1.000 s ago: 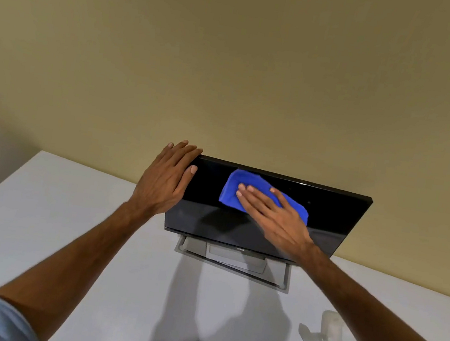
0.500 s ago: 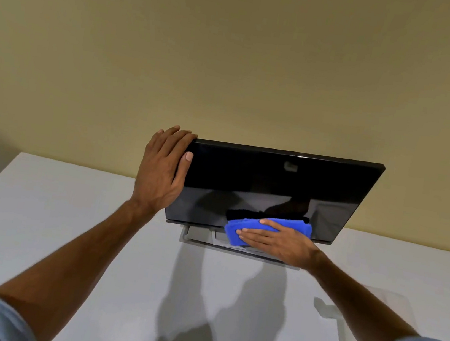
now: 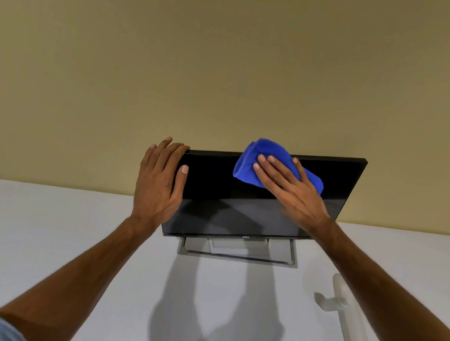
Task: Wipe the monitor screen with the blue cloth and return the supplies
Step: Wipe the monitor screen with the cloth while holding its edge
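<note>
A black flat monitor [image 3: 221,207] stands on a grey stand [image 3: 238,251] at the back of the white table. My left hand [image 3: 160,181] grips its upper left corner, fingers wrapped over the edge and thumb on the front. My right hand [image 3: 287,192] lies flat on the upper middle of the screen, pressing a bunched blue cloth [image 3: 251,159] against the glass. Part of the cloth sticks up past the monitor's top edge. A white spray bottle [image 3: 347,317] lies on its side on the table at the right, partly hidden by my right forearm.
The white table [image 3: 64,234] stretches out in front of the monitor and to both sides. A plain beige wall [image 3: 234,56] rises directly behind the monitor. My arms cast shadows on the table below the stand.
My right hand has swept the blue cloth from the screen's bottom edge up to its top edge. My left hand stays on the upper left corner.
</note>
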A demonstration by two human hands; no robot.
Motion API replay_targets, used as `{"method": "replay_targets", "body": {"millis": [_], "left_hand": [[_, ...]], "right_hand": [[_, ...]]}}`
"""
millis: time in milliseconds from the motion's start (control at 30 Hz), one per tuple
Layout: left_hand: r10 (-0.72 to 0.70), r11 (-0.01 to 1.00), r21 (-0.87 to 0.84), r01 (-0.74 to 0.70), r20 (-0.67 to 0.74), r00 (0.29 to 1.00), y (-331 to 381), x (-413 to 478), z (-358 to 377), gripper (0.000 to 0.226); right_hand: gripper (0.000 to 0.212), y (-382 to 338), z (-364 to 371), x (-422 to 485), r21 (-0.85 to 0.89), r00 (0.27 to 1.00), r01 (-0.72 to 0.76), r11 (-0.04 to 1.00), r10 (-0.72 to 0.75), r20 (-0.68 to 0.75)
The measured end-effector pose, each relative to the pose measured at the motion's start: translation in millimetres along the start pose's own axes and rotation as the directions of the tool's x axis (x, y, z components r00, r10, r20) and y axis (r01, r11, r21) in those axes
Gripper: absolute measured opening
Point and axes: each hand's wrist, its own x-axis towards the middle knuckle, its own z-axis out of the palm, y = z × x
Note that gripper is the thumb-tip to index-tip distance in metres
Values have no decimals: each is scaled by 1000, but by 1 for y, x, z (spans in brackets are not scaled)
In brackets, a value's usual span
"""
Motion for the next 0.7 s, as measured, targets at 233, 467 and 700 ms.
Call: {"method": "replay_targets", "body": {"millis": [233,467,700], "left_hand": [[-2,1000,-7,1,-30,1000,-2,3,7,43],[-2,999,34,3,-55,999,0,0,11,42],[3,999,43,-1,-45,999,2,0,8,43]], "right_hand": [[98,-24,37,-41,-27,990,116,993,-113,78],[98,-42,65,-108,31,879,431,902,-427,211],[98,-69,55,-91,20,967,178,984,-179,181]]}}
